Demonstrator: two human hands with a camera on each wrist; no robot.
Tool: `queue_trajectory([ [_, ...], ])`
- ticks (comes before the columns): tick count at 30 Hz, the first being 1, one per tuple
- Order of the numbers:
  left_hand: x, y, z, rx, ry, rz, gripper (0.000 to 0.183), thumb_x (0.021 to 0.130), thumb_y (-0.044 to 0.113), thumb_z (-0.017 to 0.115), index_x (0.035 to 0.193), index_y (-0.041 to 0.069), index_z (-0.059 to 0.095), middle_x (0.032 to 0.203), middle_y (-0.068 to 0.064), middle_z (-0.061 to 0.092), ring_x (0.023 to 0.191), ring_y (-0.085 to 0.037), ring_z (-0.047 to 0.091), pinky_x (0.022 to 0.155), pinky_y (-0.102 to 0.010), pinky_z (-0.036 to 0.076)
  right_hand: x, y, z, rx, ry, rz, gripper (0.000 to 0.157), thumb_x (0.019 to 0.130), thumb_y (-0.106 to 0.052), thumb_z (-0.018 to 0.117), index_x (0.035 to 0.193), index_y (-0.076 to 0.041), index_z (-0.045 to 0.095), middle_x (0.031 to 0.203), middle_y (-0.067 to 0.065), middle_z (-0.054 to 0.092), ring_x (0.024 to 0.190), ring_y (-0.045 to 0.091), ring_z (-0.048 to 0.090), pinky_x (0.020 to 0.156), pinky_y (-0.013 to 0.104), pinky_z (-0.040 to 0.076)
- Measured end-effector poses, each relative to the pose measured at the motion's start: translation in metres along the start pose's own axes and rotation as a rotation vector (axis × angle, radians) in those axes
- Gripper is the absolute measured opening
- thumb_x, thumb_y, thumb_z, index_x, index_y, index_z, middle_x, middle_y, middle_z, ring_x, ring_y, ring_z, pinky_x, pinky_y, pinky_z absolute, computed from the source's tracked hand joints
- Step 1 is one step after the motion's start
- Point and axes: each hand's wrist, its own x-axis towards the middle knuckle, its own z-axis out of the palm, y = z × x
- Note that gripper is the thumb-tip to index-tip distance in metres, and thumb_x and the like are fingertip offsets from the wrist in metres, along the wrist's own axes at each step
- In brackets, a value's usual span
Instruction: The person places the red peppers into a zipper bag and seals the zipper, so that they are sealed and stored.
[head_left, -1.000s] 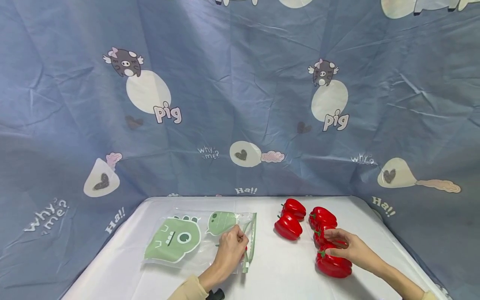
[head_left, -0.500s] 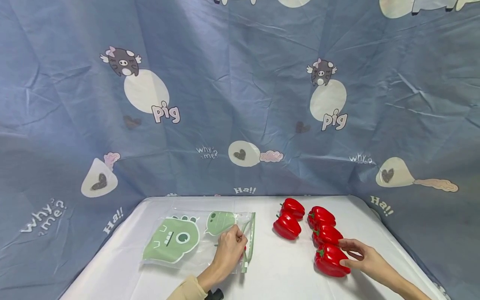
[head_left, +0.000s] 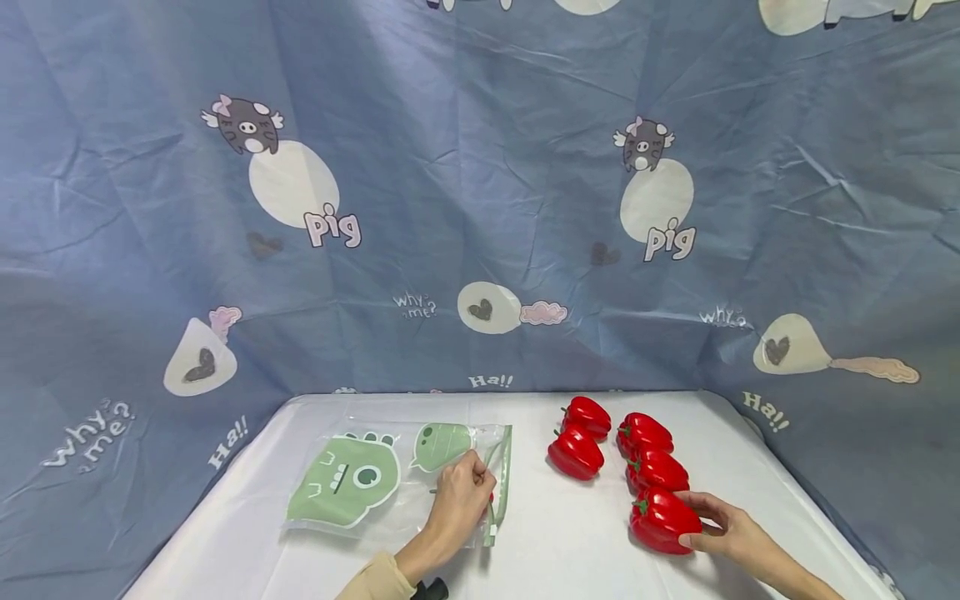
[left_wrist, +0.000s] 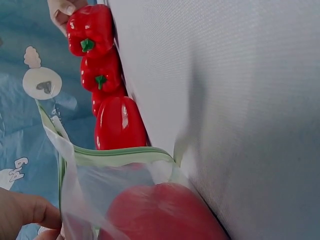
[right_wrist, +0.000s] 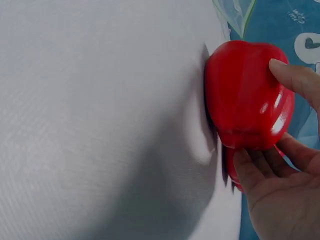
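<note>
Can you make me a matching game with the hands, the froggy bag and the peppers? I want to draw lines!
Things:
1. left hand
2. right hand
3. zip bag
4. farthest pepper

Matches:
A. lies flat, printed with green cartoon faces
B. grips the nearest red pepper
C. untouched, near the table's back edge
D. pinches the bag's opening

Pairs: 1-D, 2-B, 3-A, 4-C

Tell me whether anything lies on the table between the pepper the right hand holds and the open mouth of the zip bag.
Nothing visible does. Bare white table lies between the nearest pepper, gripped by the right hand, and the bag mouth, which the left hand holds.
</note>
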Motion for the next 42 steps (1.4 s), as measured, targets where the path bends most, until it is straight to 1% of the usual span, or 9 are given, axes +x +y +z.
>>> queue_trajectory([
  [9, 0.002, 0.003, -0.002, 0.006, 0.007, 0.014, 0.011, 0.078, 0.002, 0.059, 0.073, 0.011, 0.055, 0.057, 0.008, 0.056, 0.04, 0.003, 0.044, 0.04, -0.016, 0.038, 0.0, 0.006, 0.001, -0.009, -0.002, -0.009, 0.069, 0.086, -0.019, 0.069, 0.137, 0.015, 0.036, 0.137, 0.031, 0.046, 0.109, 0.003, 0.057, 0.083, 0.019, 0.051],
  [11, 0.002, 0.003, -0.003, -0.001, -0.001, 0.012, 0.01, 0.079, 0.002, 0.059, 0.073, 0.01, 0.055, 0.056, 0.008, 0.056, 0.039, 0.003, 0.044, 0.038, -0.016, 0.037, 0.001, 0.006, 0.001, -0.012, 0.005, -0.008, 0.069, 0.086, -0.019, 0.068, 0.137, 0.014, 0.036, 0.136, 0.03, 0.047, 0.109, 0.004, 0.057, 0.083, 0.02, 0.051],
  [16, 0.003, 0.004, -0.004, -0.011, -0.019, -0.003, 0.01, 0.079, 0.002, 0.058, 0.074, 0.009, 0.054, 0.056, 0.008, 0.055, 0.038, 0.003, 0.043, 0.037, -0.016, 0.037, 0.001, 0.007, 0.002, -0.033, 0.027, 0.017, 0.068, 0.086, -0.02, 0.068, 0.135, 0.015, 0.038, 0.133, 0.029, 0.051, 0.115, 0.029, 0.058, 0.083, 0.025, 0.054],
  [20, 0.002, 0.003, -0.004, 0.002, -0.015, -0.004, 0.01, 0.079, 0.003, 0.058, 0.073, 0.01, 0.055, 0.056, 0.008, 0.055, 0.039, 0.003, 0.044, 0.038, -0.017, 0.038, 0.002, 0.008, 0.003, -0.03, 0.039, 0.053, 0.067, 0.086, -0.02, 0.068, 0.135, 0.016, 0.039, 0.132, 0.029, 0.053, 0.116, 0.036, 0.057, 0.083, 0.031, 0.055],
  [25, 0.0, 0.0, -0.003, 0.012, 0.006, 0.003, 0.011, 0.077, 0.002, 0.058, 0.072, 0.011, 0.055, 0.054, 0.008, 0.055, 0.038, 0.004, 0.042, 0.041, -0.018, 0.039, 0.004, 0.003, 0.007, -0.033, 0.049, 0.067, 0.067, 0.087, -0.023, 0.068, 0.135, 0.014, 0.04, 0.131, 0.027, 0.054, 0.113, 0.032, 0.059, 0.082, 0.033, 0.056],
  [29, 0.0, 0.0, -0.003, 0.018, 0.021, 0.012, 0.012, 0.077, 0.002, 0.059, 0.071, 0.011, 0.055, 0.054, 0.008, 0.055, 0.04, 0.004, 0.043, 0.042, -0.017, 0.039, 0.004, -0.004, 0.01, -0.022, 0.029, 0.008, 0.066, 0.086, -0.022, 0.067, 0.136, 0.013, 0.041, 0.133, 0.029, 0.051, 0.113, 0.032, 0.059, 0.081, 0.029, 0.055],
  [32, 0.0, 0.0, -0.003, 0.017, 0.025, 0.015, 0.011, 0.076, 0.001, 0.058, 0.071, 0.011, 0.055, 0.055, 0.008, 0.056, 0.042, 0.003, 0.043, 0.043, -0.017, 0.039, 0.004, -0.01, 0.013, -0.015, 0.036, 0.008, 0.067, 0.086, -0.023, 0.068, 0.136, 0.012, 0.042, 0.133, 0.028, 0.052, 0.113, 0.03, 0.059, 0.081, 0.029, 0.055],
  [39, -0.001, 0.001, -0.002, -0.011, -0.001, -0.005, 0.011, 0.077, 0.0, 0.058, 0.071, 0.009, 0.054, 0.053, 0.007, 0.055, 0.04, 0.004, 0.044, 0.041, -0.017, 0.038, 0.011, -0.019, 0.024, 0.046, 0.07, -0.009, 0.063, 0.086, -0.022, 0.068, 0.136, 0.007, 0.044, 0.132, 0.024, 0.054, 0.104, 0.008, 0.062, 0.081, 0.024, 0.054],
  [42, -0.001, 0.002, -0.002, -0.021, 0.0, -0.005, 0.012, 0.078, 0.0, 0.058, 0.071, 0.009, 0.054, 0.051, 0.007, 0.054, 0.038, 0.004, 0.043, 0.039, -0.017, 0.037, 0.014, -0.024, 0.028, 0.042, 0.096, -0.007, 0.063, 0.086, -0.025, 0.069, 0.136, 0.005, 0.045, 0.132, 0.022, 0.054, 0.107, 0.014, 0.062, 0.081, 0.026, 0.054],
])
